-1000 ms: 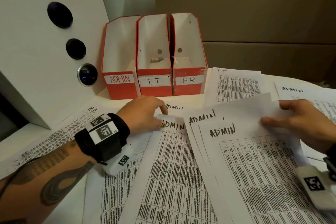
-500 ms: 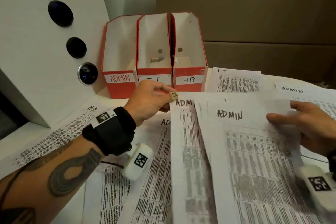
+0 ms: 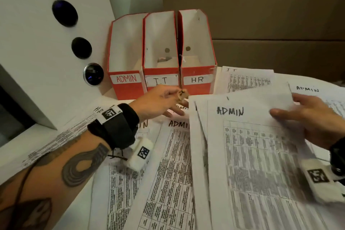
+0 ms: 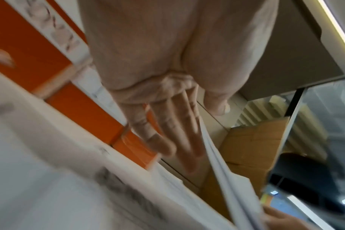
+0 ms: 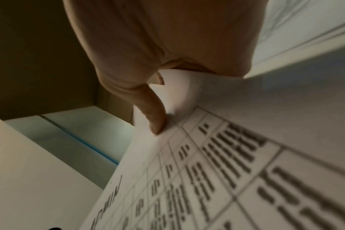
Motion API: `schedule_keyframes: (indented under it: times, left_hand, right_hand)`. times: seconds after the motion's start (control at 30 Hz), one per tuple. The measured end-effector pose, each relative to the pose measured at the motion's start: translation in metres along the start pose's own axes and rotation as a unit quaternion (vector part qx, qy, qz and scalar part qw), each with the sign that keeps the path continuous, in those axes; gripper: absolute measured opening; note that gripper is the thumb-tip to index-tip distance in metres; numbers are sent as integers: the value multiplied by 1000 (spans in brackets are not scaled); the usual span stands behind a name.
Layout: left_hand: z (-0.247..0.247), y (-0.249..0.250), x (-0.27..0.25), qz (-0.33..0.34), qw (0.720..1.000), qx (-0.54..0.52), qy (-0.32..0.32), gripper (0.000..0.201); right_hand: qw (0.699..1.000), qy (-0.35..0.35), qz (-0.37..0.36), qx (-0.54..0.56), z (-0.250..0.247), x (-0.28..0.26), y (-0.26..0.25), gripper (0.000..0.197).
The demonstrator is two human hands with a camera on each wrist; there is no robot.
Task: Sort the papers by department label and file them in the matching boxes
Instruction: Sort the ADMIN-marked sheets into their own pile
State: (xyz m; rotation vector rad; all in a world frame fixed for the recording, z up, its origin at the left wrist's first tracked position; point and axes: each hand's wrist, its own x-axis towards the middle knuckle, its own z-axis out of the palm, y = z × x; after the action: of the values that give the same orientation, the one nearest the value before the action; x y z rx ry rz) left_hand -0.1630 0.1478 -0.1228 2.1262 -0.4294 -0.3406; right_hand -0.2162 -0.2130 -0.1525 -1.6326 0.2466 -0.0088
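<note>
Head view: right hand point(image 3: 309, 119) pinches the fanned ADMIN sheets point(image 3: 248, 155) at their right edge, lifted off the table. Left hand point(image 3: 158, 101), fingers straight in the wrist view, touches their far left corner, just near the boxes. ADMIN box point(image 3: 127, 78) stands leftmost, far left of the sheets. Risks: the loose fan may slip apart; it could land in the I.T box point(image 3: 161, 80) alongside; stray ADMIN pages point(image 3: 177, 124) still lie on the table.

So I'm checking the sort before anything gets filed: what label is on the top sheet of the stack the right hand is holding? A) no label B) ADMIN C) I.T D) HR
B: the top sheet held by the right hand has ADMIN handwritten at its head.
</note>
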Motion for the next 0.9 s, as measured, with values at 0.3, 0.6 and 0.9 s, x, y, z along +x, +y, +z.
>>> schedule_keyframes:
  times: [0.3,0.6,0.9]
  left_hand:
    - [-5,-28,3,-37,901,426,-65,81]
    - [-7,-15,-9,-30,908,417,-33,32]
    - [-6,10,-14,18,987,107,119,6]
  right_hand:
    - [992,2,-86,-94,1,0,-14,28]
    - [988,-13,-114,-107,-2,5,-11,27]
    - [996,-81,-31,29,10,1,-14,25]
